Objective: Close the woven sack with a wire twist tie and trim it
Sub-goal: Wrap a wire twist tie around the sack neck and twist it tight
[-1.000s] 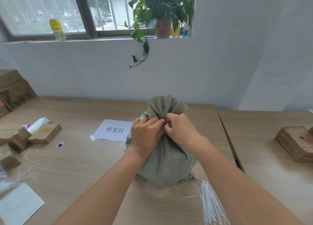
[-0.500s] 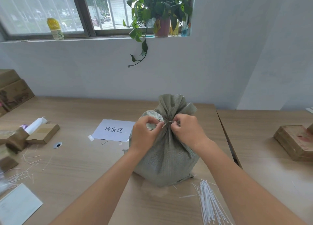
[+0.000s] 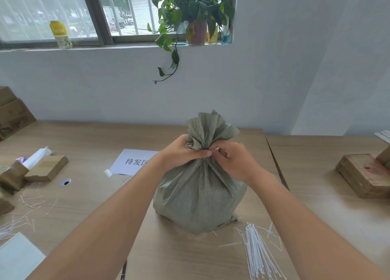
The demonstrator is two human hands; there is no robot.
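A full grey-green woven sack (image 3: 200, 197) stands upright in the middle of the wooden table (image 3: 88, 195), its mouth gathered into a ruffled top. My left hand (image 3: 181, 152) wraps around the gathered neck from the left. My right hand (image 3: 234, 161) pinches at the neck from the right, fingertips meeting the left thumb. The wire tie itself is hidden under my fingers. No cutting tool is in view.
A bundle of white ties (image 3: 259, 254) lies at the front right, with cut bits scattered at the left. A paper label (image 3: 130, 161) lies behind the sack's left. Small cardboard boxes (image 3: 45, 168) sit at the left, a wooden block (image 3: 365, 174) at the right.
Both hands have closed in on the sack's neck again. The left hand now wraps the neck and covers the tie that showed between the fingers half a second ago.
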